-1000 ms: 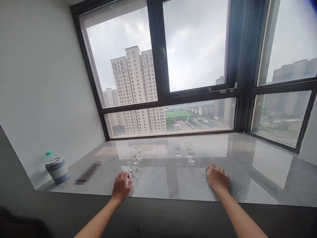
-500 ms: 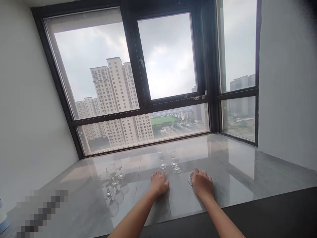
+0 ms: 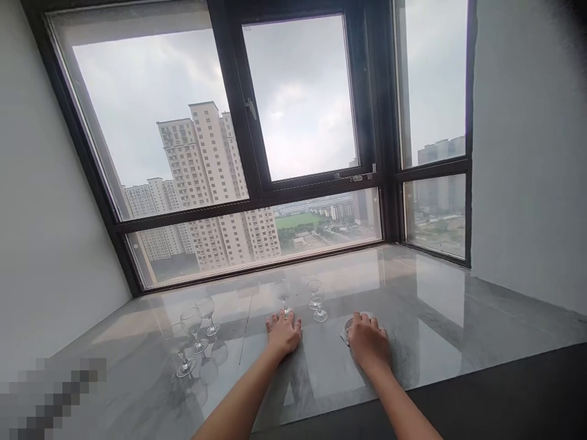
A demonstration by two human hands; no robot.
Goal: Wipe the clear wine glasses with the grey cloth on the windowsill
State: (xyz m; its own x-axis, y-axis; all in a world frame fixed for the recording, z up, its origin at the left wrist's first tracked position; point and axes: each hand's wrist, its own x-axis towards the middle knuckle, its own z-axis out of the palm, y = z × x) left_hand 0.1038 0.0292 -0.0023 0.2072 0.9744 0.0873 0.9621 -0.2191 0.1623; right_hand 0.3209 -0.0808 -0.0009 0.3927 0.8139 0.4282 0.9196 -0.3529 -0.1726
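My left hand lies low over the grey stone sill with its fingers spread, holding nothing that I can see. Just beyond its fingertips stands a clear stemmed glass, its foot partly hidden by them. Two more stemmed glasses, a rear one and a front one, stand upright between my hands. Curled fingers of my right hand cover a small pale, partly clear thing on the sill; its kind is unclear. To the left, a row of three stemmed glasses stands upright.
The glossy sill runs back to a dark-framed window and ends at a front edge near my forearms. Pale walls close both sides. A blurred-out patch covers the lower left.
My left hand has moved slightly forward, so its fingertips now overlap the foot of the nearest glass. My right hand stays over the pale thing. The whole view has shifted a little.
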